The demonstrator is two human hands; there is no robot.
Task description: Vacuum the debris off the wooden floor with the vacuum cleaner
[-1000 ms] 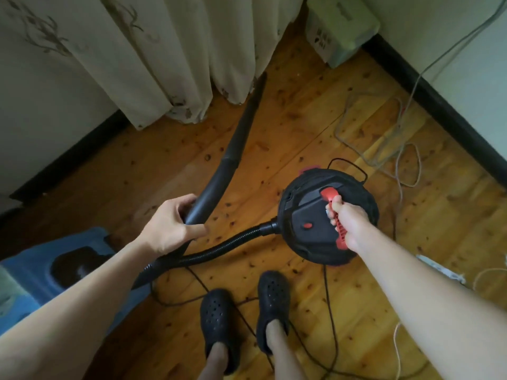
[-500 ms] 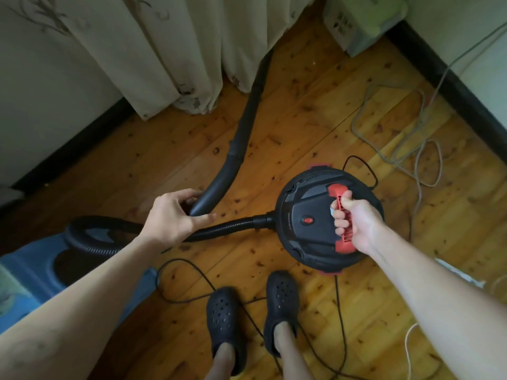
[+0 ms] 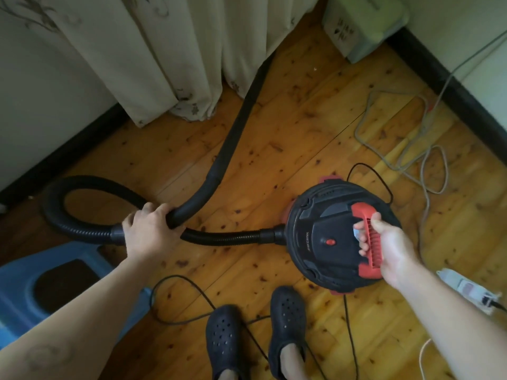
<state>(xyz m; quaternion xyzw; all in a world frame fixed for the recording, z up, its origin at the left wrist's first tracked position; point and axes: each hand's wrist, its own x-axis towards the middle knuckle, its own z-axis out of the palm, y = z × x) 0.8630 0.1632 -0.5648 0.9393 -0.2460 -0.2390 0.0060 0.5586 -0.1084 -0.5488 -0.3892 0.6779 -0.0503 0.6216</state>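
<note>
Progress is hard to gauge; my reading is an early or middle stage. Both hands are occupied. The left hand (image 3: pixel 151 229) wraps round the curved end of the rigid tube (image 3: pixel 233 133) where it meets the ribbed hose (image 3: pixel 225 238). The right hand (image 3: pixel 389 242) has its fingers curled round the red handle (image 3: pixel 369 237) on top of the vacuum cleaner (image 3: pixel 326 226). That canister is low over the wooden floor (image 3: pixel 288 127), just ahead of the person's dark clogs (image 3: pixel 288 325); whether it rests there or is lifted I cannot tell. The tube runs off toward the curtain (image 3: pixel 137 50) and its nozzle is hidden behind the hem, so any suction is happening at that edge. Dark flecks pepper the boards, but most look like knots in the wood. One pale speck (image 3: pixel 315 69) near the green-lidded box (image 3: pixel 365 23) may be debris. The open floor by the grey cables (image 3: pixel 406 167) and the power strip (image 3: pixel 466 289) probably remains to be covered.

The boards are glossy, varnished orange-yellow, with clear plank seams. The canister is round, matt black hard plastic with a small red button, and its handle is a slotted red plastic bar. The hose is corrugated and flexible, curling in a wide loop to the left, while the tube is smooth and stiff with a joint partway along. The curtain is thin cream fabric in soft folds with a faint print. A thin black cord (image 3: pixel 175 277) snakes past the clogs.
</note>
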